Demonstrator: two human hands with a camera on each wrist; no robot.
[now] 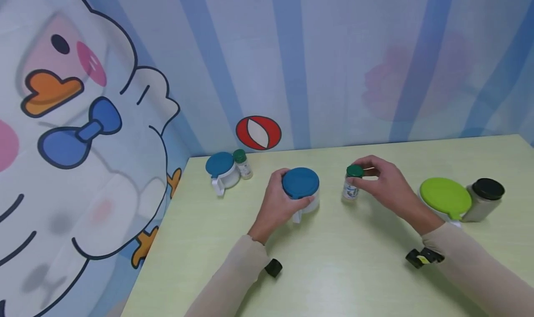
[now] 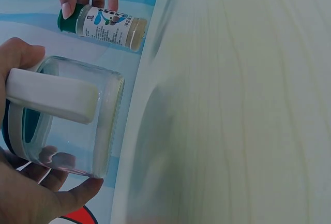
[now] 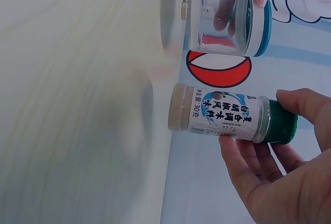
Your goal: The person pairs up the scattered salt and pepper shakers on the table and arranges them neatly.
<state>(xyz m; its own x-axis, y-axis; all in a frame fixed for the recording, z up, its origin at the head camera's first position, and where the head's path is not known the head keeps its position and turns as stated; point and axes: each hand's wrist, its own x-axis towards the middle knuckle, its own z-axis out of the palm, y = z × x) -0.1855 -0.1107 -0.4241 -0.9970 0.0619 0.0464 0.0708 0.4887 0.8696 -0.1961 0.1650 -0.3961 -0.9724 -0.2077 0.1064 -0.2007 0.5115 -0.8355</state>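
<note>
The jar [image 1: 301, 183] hangs just above the table [image 1: 333, 280], the left hand [image 1: 280, 205] wrapping thumb and fingers round it. Right of the jar, the right hand [image 1: 385, 185] pinches an upright shaker [image 1: 351, 191] near its cap [image 1: 355, 170]. Left of the jar stand a blue-lidded pot [image 1: 227, 178] and a small bottle [image 1: 244, 169]; well right of it, a green-lidded pot [image 1: 444, 195] and a black-capped bottle [image 1: 480, 209].
</note>
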